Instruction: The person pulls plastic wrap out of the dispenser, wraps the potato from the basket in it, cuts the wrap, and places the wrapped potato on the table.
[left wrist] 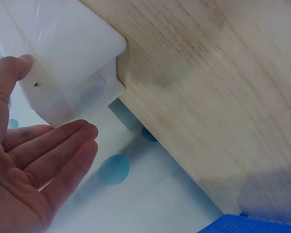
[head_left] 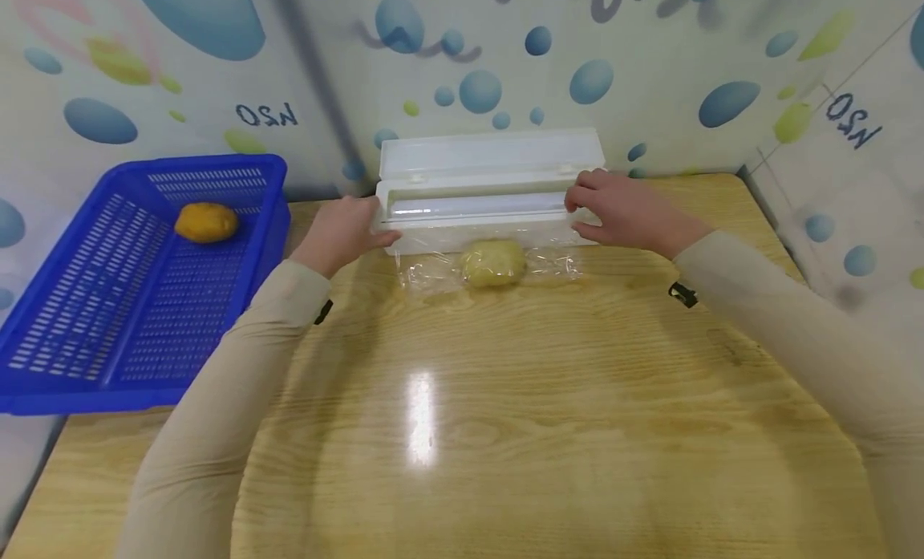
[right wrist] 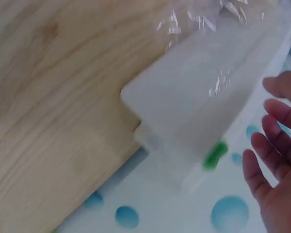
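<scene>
A white cling film dispenser (head_left: 491, 176) stands at the back of the wooden table with its lid raised and a film roll (head_left: 480, 206) inside. Film (head_left: 433, 270) comes out over its front edge. A pale yellow, rounded potato-like item (head_left: 494, 264) lies at the film in front of the box. My left hand (head_left: 345, 232) holds the box's left end, thumb on the front and fingers at the side, as the left wrist view (left wrist: 43, 160) also has it. By the right end is my right hand (head_left: 624, 212); its fingers are loosely bent and apart from the box in the right wrist view.
A blue plastic basket (head_left: 249, 290) stands on the left with one orange-yellow oval fruit or potato (head_left: 206, 223) in it. A patterned wall covering (head_left: 505, 62) rises directly behind the dispenser. A green piece (right wrist: 215, 155) sits on the dispenser's edge.
</scene>
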Motion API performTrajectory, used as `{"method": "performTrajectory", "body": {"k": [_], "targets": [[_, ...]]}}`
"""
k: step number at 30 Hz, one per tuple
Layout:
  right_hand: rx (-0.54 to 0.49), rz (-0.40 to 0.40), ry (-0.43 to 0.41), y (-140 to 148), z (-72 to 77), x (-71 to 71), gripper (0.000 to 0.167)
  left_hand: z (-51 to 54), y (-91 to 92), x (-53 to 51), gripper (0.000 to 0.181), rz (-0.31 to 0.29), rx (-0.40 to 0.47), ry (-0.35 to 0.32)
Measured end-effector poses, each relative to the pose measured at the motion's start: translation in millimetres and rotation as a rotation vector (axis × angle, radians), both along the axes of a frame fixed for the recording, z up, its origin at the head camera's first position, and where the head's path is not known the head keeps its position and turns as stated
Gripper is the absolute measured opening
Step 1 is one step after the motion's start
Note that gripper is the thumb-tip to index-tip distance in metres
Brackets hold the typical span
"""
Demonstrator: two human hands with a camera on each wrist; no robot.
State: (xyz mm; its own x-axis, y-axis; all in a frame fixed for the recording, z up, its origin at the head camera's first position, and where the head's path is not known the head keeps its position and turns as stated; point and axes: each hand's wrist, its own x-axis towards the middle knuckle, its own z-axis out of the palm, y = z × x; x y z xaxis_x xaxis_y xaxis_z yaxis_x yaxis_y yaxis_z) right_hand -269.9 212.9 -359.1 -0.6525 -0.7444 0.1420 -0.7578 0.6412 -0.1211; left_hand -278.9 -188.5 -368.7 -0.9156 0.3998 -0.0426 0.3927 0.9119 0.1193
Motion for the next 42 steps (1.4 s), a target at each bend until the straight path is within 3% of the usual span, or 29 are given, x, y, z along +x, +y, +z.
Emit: {"method": "performTrajectory", "body": {"k": [3,7,11,15,17,20,26,29,34,39,42], "targets": [[0.017,0.035,0.087,-9.9,-6.0,4.4,0.026,-1.8,0.5,2.0,0.044,-0.019,0.011,0.037],[0.074,-0.002,0.139,-11.3,-12.2,7.9,0.035,-5.8,-0.8,4.3,0.043,-0.040,0.045,0.078],[0.084,-0.028,0.175,-6.0,-18.9,7.3,0.030,-8.6,-4.3,8.2,0.045,-0.027,0.087,0.095],[0.043,-0.042,0.191,-2.1,-23.2,6.9,0.024,-8.8,-6.9,13.8,0.058,-0.008,0.113,0.105],[0.035,-0.043,0.198,-1.8,-23.9,8.1,0.019,-8.9,-7.3,16.4,0.061,-0.024,0.125,0.119],[0.049,-0.048,0.181,-1.7,-24.4,12.3,0.014,-10.9,-7.3,19.3,0.051,-0.087,0.171,0.147],[0.043,-0.031,0.099,-4.4,-26.6,26.0,0.013,-18.0,-4.8,22.1,0.019,-0.286,0.296,0.235],[0.038,-0.011,0.080,-7.5,-29.6,30.4,0.013,-20.7,-1.2,24.8,0.013,-0.364,0.330,0.253],[0.038,0.029,0.090,-12.3,-33.1,33.1,0.017,-22.8,5.1,28.3,0.014,-0.421,0.400,0.210],[0.059,0.055,0.087,-14.0,-38.4,33.1,0.020,-23.3,10.3,33.4,0.012,-0.398,0.481,0.095],[0.100,0.047,0.057,-15.2,-42.5,34.7,0.024,-25.0,12.9,37.1,0.012,-0.392,0.486,0.044]]}}
